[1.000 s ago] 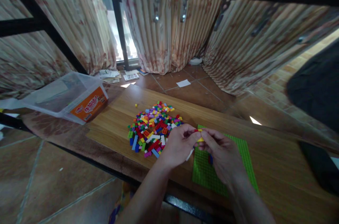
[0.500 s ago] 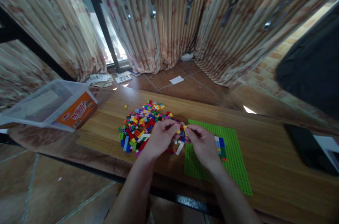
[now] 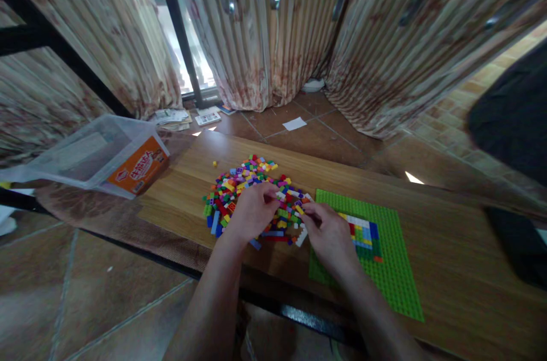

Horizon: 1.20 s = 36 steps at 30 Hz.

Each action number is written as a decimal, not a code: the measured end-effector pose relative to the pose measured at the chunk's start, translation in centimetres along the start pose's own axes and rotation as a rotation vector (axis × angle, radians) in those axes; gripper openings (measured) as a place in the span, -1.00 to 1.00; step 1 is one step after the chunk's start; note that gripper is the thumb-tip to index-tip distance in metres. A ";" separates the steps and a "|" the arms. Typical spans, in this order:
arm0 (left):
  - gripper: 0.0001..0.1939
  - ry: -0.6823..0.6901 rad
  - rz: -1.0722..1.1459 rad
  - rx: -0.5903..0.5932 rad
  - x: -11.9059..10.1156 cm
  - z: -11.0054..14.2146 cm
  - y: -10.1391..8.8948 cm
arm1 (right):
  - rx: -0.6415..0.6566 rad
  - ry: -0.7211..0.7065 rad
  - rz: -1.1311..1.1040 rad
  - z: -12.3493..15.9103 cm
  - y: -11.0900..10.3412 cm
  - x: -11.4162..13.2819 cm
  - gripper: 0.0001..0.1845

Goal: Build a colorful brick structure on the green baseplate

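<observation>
A heap of small coloured toy bricks (image 3: 243,179) lies on the wooden table. Over its near side is my left hand (image 3: 255,207), fingers bent inward and closed among the bricks; what they pinch, if anything, is hidden. My right hand (image 3: 329,233) pinches a small yellow brick (image 3: 299,209) between thumb and fingertips, at the heap's right edge. Under that hand and to its right lies a green baseplate (image 3: 397,270). A flat patch of joined bricks (image 3: 367,236) in white, blue, yellow, green, red and orange sits on the plate, partly covered by my right hand.
At the table's left end stands a clear plastic bin (image 3: 89,179) with an orange label. One yellow brick (image 3: 215,163) lies apart behind the heap. A dark flat object (image 3: 513,241) rests at the right end. Papers (image 3: 294,123) lie on the floor beyond the table.
My hands were close together at the yellow pieces; my left hand has since drawn away leftward over the heap. My right hand keeps its yellow brick. The whole view has shifted slightly.
</observation>
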<state>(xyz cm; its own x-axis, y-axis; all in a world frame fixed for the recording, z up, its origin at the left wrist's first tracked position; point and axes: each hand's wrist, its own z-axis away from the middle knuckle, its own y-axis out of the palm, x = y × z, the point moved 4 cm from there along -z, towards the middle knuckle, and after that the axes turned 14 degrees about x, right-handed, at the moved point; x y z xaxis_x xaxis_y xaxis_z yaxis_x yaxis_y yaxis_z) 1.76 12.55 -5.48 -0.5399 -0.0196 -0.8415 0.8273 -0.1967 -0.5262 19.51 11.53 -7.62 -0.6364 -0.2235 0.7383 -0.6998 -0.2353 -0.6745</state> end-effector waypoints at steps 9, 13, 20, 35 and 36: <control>-0.65 0.051 0.219 0.068 -0.3 0.0 0.2 | -0.015 -0.055 -0.066 0.5 -0.6 1.3 -0.81; -0.66 0.074 0.357 0.116 -0.9 -0.1 0.8 | 0.021 -0.040 -0.214 0.7 -0.3 1.6 -0.78; -0.65 0.108 0.621 0.307 -2.2 0.0 2.5 | -0.009 -0.152 -0.249 1.2 -1.1 2.6 -0.75; -0.69 0.090 0.658 0.468 -4.1 0.2 6.3 | -0.016 -0.223 -0.052 3.7 -5.1 1.1 -0.83; -0.69 0.086 0.651 0.465 -4.2 0.1 6.4 | -0.002 -0.215 -0.056 3.6 -5.4 0.9 -0.83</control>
<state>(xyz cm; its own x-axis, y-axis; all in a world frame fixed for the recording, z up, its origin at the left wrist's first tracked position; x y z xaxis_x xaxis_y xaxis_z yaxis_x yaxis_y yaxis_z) 9.36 11.27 -5.29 0.0577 -0.1987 -0.9784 0.8121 -0.5606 0.1617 23.93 9.16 -3.37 -0.5124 -0.4068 0.7563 -0.7333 -0.2509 -0.6319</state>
